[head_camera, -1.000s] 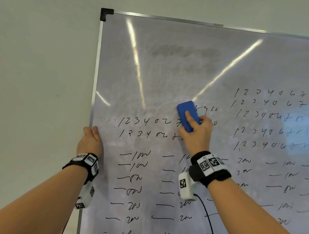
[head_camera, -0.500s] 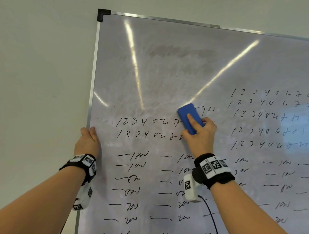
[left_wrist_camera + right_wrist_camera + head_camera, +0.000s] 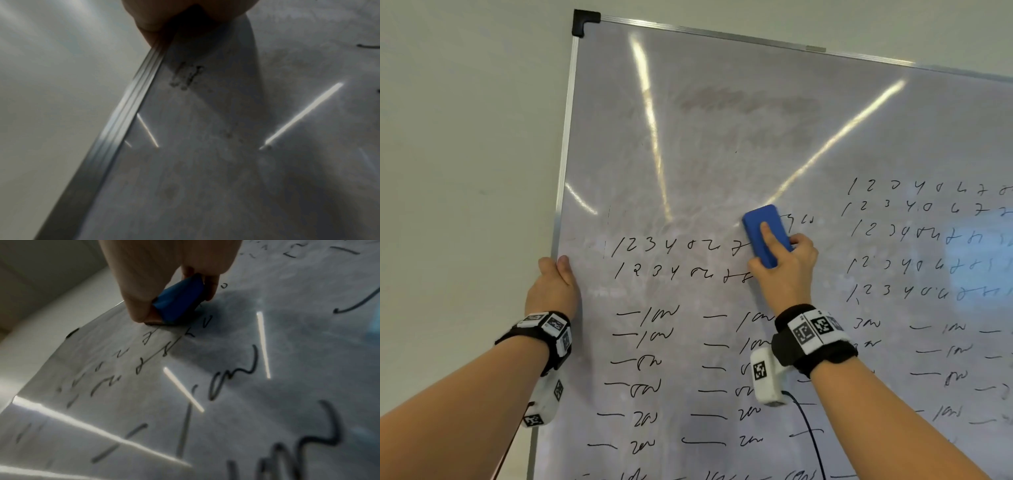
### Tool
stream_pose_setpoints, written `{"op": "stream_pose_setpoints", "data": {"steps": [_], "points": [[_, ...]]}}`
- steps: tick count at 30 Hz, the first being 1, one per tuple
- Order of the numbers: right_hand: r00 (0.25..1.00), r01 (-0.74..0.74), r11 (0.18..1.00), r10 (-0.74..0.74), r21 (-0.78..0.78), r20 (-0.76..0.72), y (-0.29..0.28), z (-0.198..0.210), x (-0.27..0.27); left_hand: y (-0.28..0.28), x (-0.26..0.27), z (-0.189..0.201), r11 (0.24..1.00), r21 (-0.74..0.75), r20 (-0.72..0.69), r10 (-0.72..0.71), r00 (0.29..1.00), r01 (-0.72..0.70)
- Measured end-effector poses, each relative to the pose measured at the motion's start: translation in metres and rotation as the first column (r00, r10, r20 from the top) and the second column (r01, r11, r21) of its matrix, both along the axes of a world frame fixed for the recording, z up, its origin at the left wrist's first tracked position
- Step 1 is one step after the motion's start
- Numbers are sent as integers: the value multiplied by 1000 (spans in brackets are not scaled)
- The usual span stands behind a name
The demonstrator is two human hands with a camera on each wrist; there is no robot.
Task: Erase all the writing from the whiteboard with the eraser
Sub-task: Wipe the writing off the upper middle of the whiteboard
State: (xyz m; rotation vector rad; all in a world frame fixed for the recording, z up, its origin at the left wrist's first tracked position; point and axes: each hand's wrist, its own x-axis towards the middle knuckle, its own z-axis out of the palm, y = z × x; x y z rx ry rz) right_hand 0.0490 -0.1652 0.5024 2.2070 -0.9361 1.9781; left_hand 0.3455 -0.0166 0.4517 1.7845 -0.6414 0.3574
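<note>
A large whiteboard (image 3: pixel 722 154) with a silver frame fills the head view. Its upper part is wiped and smeared, while rows of black numbers and squiggles (image 3: pixel 671 246) cover the middle and lower part. My right hand (image 3: pixel 784 270) grips a blue eraser (image 3: pixel 765 233) and presses it flat on the board at the right end of the top number row. In the right wrist view the eraser (image 3: pixel 180 300) sits between my thumb and fingers. My left hand (image 3: pixel 554 284) grips the board's left frame edge (image 3: pixel 123 113), fingers wrapped behind it.
A plain pale wall (image 3: pixel 465 171) lies left of and above the board. A black plastic corner cap (image 3: pixel 583 22) marks the board's top left. More number rows (image 3: pixel 928 240) stand on the right side. Ceiling lights reflect as bright streaks (image 3: pixel 650 126).
The eraser and my right hand have shifted slightly down and right along the top number row. The left hand stays on the frame edge.
</note>
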Motion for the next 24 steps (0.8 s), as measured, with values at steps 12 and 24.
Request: {"op": "stream_pose_setpoints", "data": {"steps": [12,24], "points": [[998,19,1000,-18,17,-55,-2,-5,-20,1,0,-1,1000,9,-2,-4,1000,4],[987,83,992,-95,90,132,-21,9,-44,1,3,-2,1000,0,21,-8,1000,8]]}}
